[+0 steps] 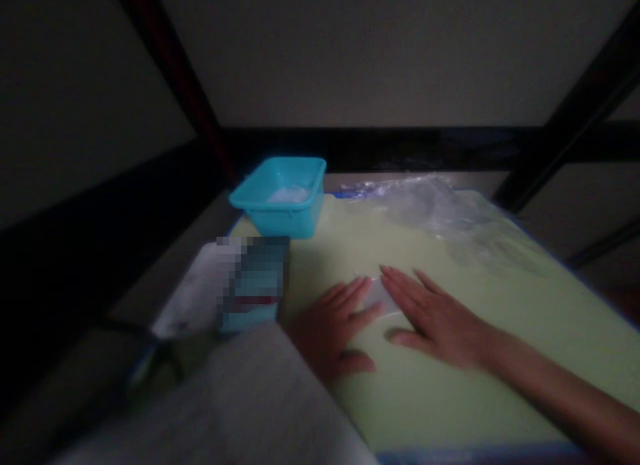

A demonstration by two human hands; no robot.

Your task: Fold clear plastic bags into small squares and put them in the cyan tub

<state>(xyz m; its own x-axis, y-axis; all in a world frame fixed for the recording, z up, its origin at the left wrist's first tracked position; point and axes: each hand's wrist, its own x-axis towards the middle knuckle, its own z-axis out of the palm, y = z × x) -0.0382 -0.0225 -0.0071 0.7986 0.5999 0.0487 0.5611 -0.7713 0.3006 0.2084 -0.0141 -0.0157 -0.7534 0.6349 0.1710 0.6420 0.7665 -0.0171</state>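
Grey cloth point(240, 405) lay nearest; beyond it, left hand point(333, 328) and right hand point(430, 315) pressed flat, open-fingered, gripping nothing, on what seemed a small clear sheet point(380, 295) on the green worktop point(450, 398). Uneven pressure could crease it.

Dim room: plain pale wall point(350, 51) crossed by dark frame bars point(575, 105) behind the table point(200, 218).

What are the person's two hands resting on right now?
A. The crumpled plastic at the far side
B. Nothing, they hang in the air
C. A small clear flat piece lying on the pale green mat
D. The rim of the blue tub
C: the left hand and right hand lie flat, fingertips on a small clear piece on the green mat, well short of the blue tub.
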